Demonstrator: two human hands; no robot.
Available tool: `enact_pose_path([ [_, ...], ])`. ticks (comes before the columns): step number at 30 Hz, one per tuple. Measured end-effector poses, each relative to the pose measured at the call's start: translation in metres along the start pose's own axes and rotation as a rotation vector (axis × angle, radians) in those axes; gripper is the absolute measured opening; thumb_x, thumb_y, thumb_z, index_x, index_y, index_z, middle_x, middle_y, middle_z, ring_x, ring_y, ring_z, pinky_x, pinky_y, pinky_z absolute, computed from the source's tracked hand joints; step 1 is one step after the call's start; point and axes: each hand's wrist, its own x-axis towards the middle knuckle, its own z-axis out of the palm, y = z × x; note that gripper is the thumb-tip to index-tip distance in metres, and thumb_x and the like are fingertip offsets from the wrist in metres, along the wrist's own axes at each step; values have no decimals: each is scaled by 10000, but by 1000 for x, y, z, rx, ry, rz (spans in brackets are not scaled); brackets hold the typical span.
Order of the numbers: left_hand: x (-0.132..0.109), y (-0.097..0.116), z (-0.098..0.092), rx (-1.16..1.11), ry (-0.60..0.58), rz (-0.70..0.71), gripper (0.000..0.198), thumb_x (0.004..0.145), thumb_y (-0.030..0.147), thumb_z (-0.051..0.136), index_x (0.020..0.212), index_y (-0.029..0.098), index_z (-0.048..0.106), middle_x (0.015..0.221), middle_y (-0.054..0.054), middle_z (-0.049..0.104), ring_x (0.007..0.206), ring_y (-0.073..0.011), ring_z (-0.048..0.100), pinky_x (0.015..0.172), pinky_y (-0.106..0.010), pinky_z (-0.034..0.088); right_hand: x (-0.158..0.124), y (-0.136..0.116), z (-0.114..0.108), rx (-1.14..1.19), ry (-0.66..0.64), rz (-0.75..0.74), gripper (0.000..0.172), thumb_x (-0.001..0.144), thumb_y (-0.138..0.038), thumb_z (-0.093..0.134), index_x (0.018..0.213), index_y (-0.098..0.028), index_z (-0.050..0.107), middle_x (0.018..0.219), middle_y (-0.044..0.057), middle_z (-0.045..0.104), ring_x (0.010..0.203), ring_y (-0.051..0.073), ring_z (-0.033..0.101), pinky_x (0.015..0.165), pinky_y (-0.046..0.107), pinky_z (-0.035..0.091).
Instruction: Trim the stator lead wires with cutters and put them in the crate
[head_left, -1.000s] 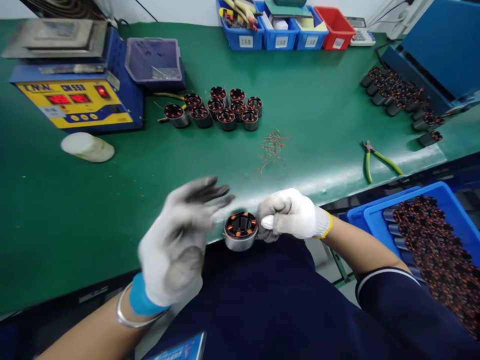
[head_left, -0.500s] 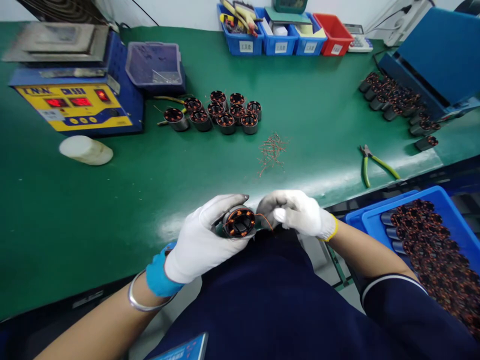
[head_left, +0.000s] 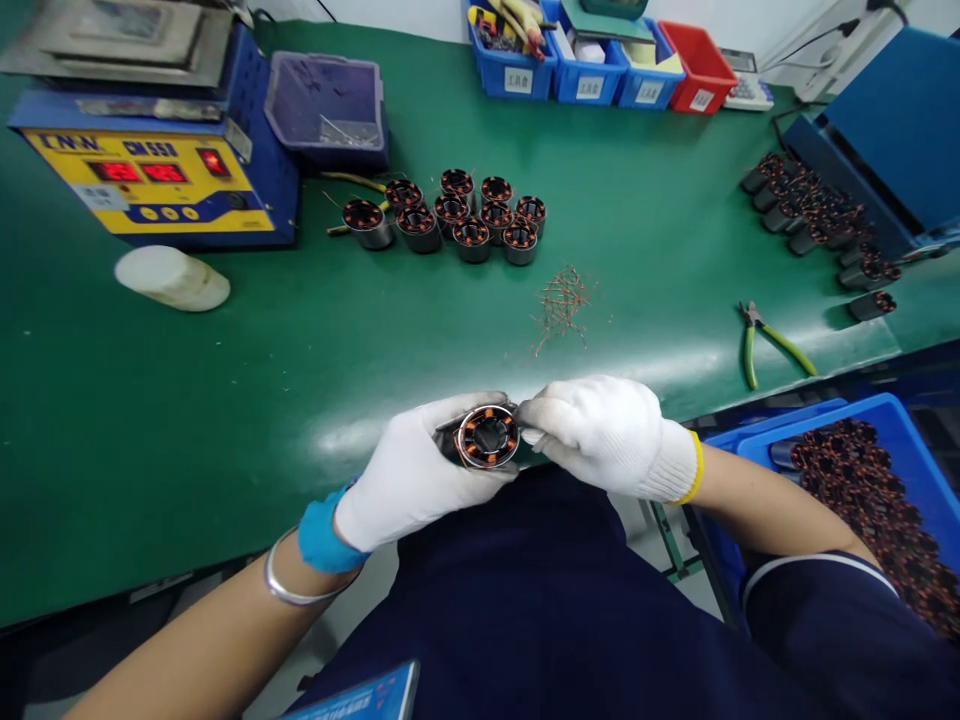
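My left hand (head_left: 420,470), in a white glove, is wrapped round a motor stator (head_left: 488,437) above the front edge of the green table. The stator's open end faces up and shows a ring of copper windings inside a dark, round body. My right hand (head_left: 600,435), also gloved, is closed, with its fingertips pinched at the stator's right rim. What sits between those fingertips is hidden. Behind the hands lies a small heap of copper wire clippings (head_left: 562,305). Several more stators (head_left: 472,240) stand in a group further back.
Green-handled cutters (head_left: 772,345) lie at the right. A blue crate (head_left: 907,440) beside the table holds many stators. At the left are a soldering station (head_left: 157,190), a white cylinder (head_left: 172,278) and a purple bin (head_left: 326,100). Blue bins (head_left: 517,80) line the back.
My right hand has closed in on the stator's right rim; the loose copper wire seen there before is now hidden. The stator has tilted slightly in my left hand. The view has shifted a little.
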Motion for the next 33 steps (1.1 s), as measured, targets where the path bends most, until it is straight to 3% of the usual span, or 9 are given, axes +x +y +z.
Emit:
enact_pose_path([
  [5, 5, -3, -6, -101, -102, -47, 637, 551, 315, 848, 1135, 177, 634, 1069, -105, 731, 902, -302, 714, 825, -435, 603, 3, 7, -4, 291, -41, 49, 240, 911, -305, 466, 1026, -193, 645, 928, 49, 704, 768, 173, 631, 599, 283, 309],
  [10, 5, 1, -19, -646, -542, -293, 738, 752, 442, 723, 1385, 233, 408, 952, -118, 717, 659, -260, 712, 507, -382, 605, 5, 10, -3, 573, -93, 120, 198, 883, -303, 530, 996, -209, 663, 958, 23, 719, 819, 158, 639, 664, 261, 377],
  [14, 1, 13, -22, -775, -196, -90, 281, 807, 438, 665, 973, 212, 667, 1182, -119, 658, 1087, -315, 646, 857, -486, 587, 14, 8, -3, 660, -180, 193, 153, 865, -253, 527, 915, -189, 656, 865, 16, 709, 730, 131, 615, 627, 244, 376],
  [17, 3, 15, -18, -800, 107, 107, 378, 891, 493, 497, 674, 199, 598, 1000, -82, 694, 1107, -283, 630, 974, -511, 515, 23, 6, -10, 832, -241, 200, 158, 883, -262, 499, 913, -179, 631, 782, -2, 696, 644, 100, 599, 587, 217, 381],
  [19, 6, 12, -15, -656, 7, 97, 295, 879, 459, 493, 801, 206, 626, 967, -74, 690, 1013, -257, 655, 910, -475, 544, 28, 5, -16, 709, -187, 175, 167, 877, -281, 512, 930, -188, 639, 830, 10, 708, 697, 122, 620, 599, 229, 376],
  [22, 13, 5, -13, -227, -369, 39, 241, 765, 331, 601, 964, 197, 629, 909, -49, 690, 825, -217, 658, 735, -363, 561, 31, 7, -20, 359, -118, 109, 187, 861, -283, 529, 983, -221, 658, 942, 24, 722, 815, 174, 641, 608, 256, 337],
  [23, 15, 2, -14, -70, -378, 59, 252, 736, 293, 620, 970, 199, 629, 896, -38, 689, 796, -207, 651, 718, -344, 548, 31, 7, -19, 268, -122, 82, 205, 873, -290, 512, 1006, -226, 655, 953, 29, 723, 820, 183, 644, 600, 263, 324],
  [29, 30, -19, -14, 529, -43, 324, 394, 695, 372, 672, 1034, 172, 660, 1045, -114, 699, 1152, -329, 588, 1003, -463, 438, 23, 22, -1, -32, -200, 68, 302, 938, -333, 392, 1034, -197, 644, 924, 62, 709, 756, 203, 647, 593, 286, 339],
  [33, 37, -25, -14, 546, 23, 274, 400, 698, 372, 654, 1038, 162, 661, 1070, -130, 689, 1100, -324, 600, 973, -480, 459, -8, 80, 5, 16, -66, 332, 362, 952, -413, 376, 1090, -214, 644, 1025, 78, 697, 897, 217, 645, 735, 312, 438],
])
